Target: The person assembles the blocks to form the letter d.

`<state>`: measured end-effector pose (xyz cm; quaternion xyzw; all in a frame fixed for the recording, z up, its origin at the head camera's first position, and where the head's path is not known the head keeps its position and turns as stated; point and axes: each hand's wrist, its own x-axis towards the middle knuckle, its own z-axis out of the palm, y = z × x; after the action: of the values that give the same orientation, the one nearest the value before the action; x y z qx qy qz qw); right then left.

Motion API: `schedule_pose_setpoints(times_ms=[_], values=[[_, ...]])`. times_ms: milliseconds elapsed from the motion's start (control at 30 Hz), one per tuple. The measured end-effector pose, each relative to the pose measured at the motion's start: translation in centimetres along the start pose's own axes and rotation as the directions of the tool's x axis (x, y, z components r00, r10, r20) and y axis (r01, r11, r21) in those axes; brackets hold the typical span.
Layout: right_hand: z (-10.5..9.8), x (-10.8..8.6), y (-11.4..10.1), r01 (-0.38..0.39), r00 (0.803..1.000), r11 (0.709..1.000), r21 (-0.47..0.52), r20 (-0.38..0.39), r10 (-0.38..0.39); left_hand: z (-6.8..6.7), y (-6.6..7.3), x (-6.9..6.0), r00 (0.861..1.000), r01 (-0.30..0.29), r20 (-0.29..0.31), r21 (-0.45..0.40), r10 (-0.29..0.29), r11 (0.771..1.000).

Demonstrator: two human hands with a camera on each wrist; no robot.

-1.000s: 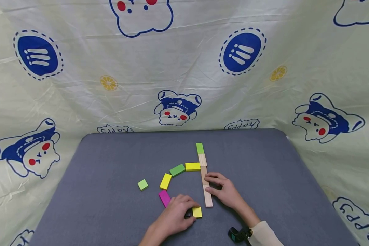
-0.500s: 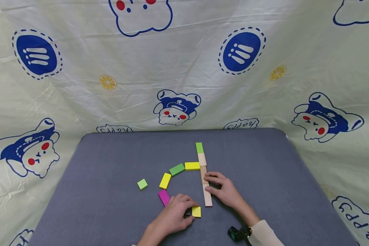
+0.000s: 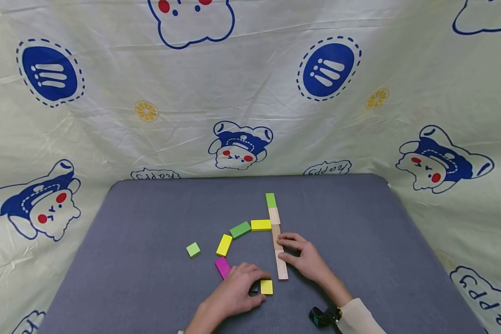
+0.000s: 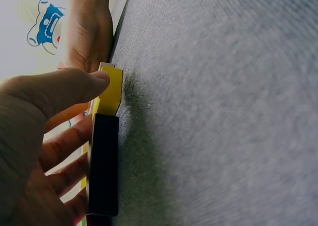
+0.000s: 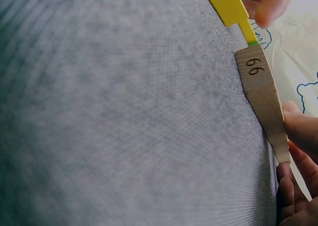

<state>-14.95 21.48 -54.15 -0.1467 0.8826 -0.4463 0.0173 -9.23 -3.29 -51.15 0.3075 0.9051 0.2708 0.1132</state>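
Note:
In the head view my left hand [image 3: 238,290] pinches a yellow block [image 3: 266,287] between thumb and index finger. The left wrist view shows the thumb on its near side and a black block [image 4: 103,164] beside it. Partly under that hand lies a magenta block [image 3: 222,267]. My right hand [image 3: 306,260] rests its fingertips against the right side of a straight row of plain wooden blocks [image 3: 282,266], fingers relaxed. In the right wrist view the nearest wooden block [image 5: 256,67] bears the number 66, and the thumb touches its side.
A curve of blocks runs from the magenta one through a yellow block [image 3: 224,245] and a green block [image 3: 240,230] to another yellow block [image 3: 260,225] at the row. A light green block [image 3: 271,200] tops the row; another light green block [image 3: 194,250] lies apart on the grey table [image 3: 150,287].
The left index fingertip has shifted slightly back off the top of the yellow block, baring more of it. The right hand and the other blocks look unmoved.

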Motion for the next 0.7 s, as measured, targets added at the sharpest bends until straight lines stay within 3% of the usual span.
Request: schedule_pose_setpoints(times_ms=[233,433,700], values=[[0.0,0.1,0.0,-0.009,1.000,1.000,-0.012,0.000,0.009,-0.8,-0.2,-0.6,0.995,-0.069,-0.084,-0.082,0.062,0.994],[0.0,0.1,0.0,-0.014,1.000,1.000,-0.019,-0.004,0.014,-2.3,-0.8,-1.3,0.985,-0.076,-0.164,-0.145,0.051,0.986],[0.0,0.1,-0.1,-0.040,0.999,0.999,0.000,0.006,0.040,-4.2,-1.9,-2.1,0.947,-0.047,-0.321,-0.146,-0.002,0.988]])
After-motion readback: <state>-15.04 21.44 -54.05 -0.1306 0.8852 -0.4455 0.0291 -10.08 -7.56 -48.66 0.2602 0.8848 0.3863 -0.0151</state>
